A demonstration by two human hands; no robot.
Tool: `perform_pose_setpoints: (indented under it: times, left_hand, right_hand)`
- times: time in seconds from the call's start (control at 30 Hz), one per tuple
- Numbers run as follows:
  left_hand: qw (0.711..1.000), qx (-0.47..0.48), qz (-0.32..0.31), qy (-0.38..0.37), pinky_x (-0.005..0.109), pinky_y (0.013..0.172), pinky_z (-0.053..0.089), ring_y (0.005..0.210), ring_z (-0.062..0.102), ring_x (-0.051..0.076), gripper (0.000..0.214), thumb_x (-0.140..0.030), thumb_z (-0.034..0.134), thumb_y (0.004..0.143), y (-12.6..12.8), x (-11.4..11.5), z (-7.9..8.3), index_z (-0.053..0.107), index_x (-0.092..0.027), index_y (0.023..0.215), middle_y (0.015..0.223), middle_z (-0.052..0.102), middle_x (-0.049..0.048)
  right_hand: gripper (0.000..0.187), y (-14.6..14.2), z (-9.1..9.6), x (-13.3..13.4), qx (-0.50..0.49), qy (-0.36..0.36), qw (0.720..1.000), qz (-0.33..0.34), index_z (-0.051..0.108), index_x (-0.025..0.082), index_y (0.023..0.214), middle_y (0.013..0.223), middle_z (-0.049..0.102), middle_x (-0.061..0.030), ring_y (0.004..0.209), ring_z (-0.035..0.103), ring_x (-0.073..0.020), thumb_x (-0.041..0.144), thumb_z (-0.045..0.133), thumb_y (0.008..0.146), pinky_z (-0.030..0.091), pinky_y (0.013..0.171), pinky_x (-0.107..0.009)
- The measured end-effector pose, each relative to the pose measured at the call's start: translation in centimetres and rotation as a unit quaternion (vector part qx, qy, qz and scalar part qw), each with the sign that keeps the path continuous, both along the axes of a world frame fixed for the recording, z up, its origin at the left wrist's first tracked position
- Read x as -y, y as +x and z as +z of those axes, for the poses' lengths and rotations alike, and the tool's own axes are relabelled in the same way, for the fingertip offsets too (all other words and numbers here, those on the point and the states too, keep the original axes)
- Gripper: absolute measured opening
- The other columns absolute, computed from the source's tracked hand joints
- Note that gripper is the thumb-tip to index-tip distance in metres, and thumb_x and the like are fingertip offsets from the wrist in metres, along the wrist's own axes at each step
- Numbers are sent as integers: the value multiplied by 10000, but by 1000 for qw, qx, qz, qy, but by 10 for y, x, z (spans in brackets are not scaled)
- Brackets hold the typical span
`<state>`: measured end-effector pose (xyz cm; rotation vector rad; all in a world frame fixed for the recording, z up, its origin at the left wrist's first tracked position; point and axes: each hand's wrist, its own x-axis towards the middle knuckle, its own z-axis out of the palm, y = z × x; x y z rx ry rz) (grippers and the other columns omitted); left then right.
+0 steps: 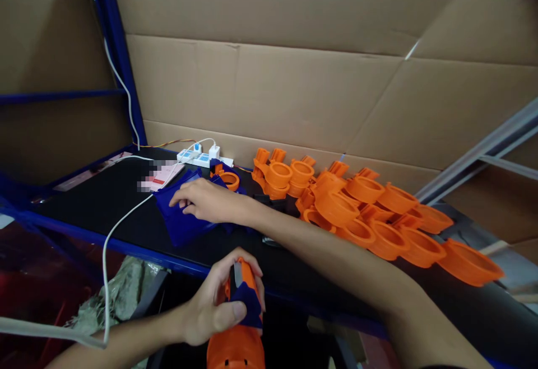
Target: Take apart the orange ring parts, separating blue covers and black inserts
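Observation:
My left hand [225, 296] is wrapped around an orange plastic part with a blue panel [247, 304], held low in front of the table's near edge. Its rounded orange end [236, 349] points down toward me. My right hand [204, 198] is stretched across the table, fingers apart and slightly bent, over a dark blue plastic-looking heap [176, 223]. Nothing shows in those fingers, and whether they touch the heap I cannot tell. Just behind that hand lies an orange ring-shaped part [230, 180] with some blue on it.
Several orange ring-shaped parts [336, 204] are stacked along the right of the black table [117, 201]. A white power strip [195, 158] with plugs sits at the back. One white cable [106, 268] hangs over the front left edge. Cardboard [273, 83] walls the back.

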<state>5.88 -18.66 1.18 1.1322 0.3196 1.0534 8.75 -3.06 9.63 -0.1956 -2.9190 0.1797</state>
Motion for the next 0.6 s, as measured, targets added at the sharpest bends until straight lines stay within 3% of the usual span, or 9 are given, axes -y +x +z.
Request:
perform_pose_setpoints:
  times: [0.17, 0.3, 0.47, 0.6]
  left_hand:
    - [999, 33, 37, -21, 329, 621, 500, 662, 637, 196, 430, -434, 639, 842, 2, -7, -15, 501, -201, 1176, 923, 618, 76]
    - [994, 77, 71, -42, 334, 605, 505, 640, 647, 202, 390, -412, 596, 872, 5, -14, -23, 521, -187, 1182, 902, 628, 69]
    - [970, 128, 151, -139, 322, 655, 518, 719, 671, 207, 375, -453, 496, 949, 4, -20, -10, 535, -179, 1202, 905, 663, 73]
    - [955, 140, 145, -218, 336, 710, 532, 775, 689, 221, 383, -455, 502, 961, 2, -27, -3, 557, -158, 1197, 887, 699, 88]
  right_hand:
    - [329, 4, -11, 3, -10, 51, 999, 0, 667, 199, 1185, 1082, 685, -17, 1055, 562, -160, 82, 561, 897, 452, 930, -259]
    - [330, 12, -11, -2, -29, 70, 997, 4, 657, 164, 1223, 1128, 669, -52, 1058, 559, -163, 98, 551, 917, 446, 941, -279]
    - [265, 47, 14, -9, -119, 2, 992, -29, 684, 149, 1155, 1098, 688, -81, 992, 610, -138, 166, 486, 981, 458, 920, -294]
    - [262, 97, 35, 12, -176, -29, 983, -47, 662, 155, 1151, 1097, 682, -79, 992, 625, -133, 258, 471, 1004, 475, 906, -289]
